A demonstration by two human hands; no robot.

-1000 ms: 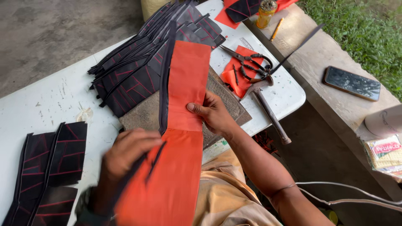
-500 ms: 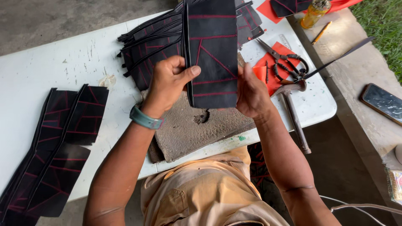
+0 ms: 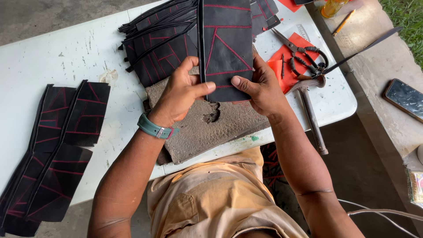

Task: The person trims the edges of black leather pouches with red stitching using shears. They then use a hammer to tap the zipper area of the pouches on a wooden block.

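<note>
Both hands hold one black leather panel with red stitching [image 3: 227, 48] upright over a rough grey stone slab [image 3: 207, 128] that lies on the white tabletop [image 3: 66, 57]. The left hand [image 3: 180, 94] is closed on the panel's left edge, thumb pressed across the lower front; a teal watch [image 3: 154, 128] sits on that wrist. The right hand [image 3: 260, 88] grips the right edge, thumb on the front face near the bottom corner, fingers hidden behind. The panel's lower edge hangs just above the slab, whose near edge overhangs the tabletop's front edge slightly. Directly behind the panel lies a fanned stack of similar black panels [image 3: 158, 48], close to touching it. At the left end of the tabletop a second group of black stitched pieces [image 3: 53, 150] lies flat, running off the front edge; bare surface separates it from the slab. To the right, scissors [image 3: 304, 53] rest on red material [image 3: 288, 59], and a hammer [image 3: 310, 110] lies near the right edge, its handle projecting past the front edge. Room on the right is narrow; the widest open stretch lies between the slab and the left group. A phone [image 3: 405, 99] sits on the concrete ledge [image 3: 379, 79] beyond, well apart.
</note>
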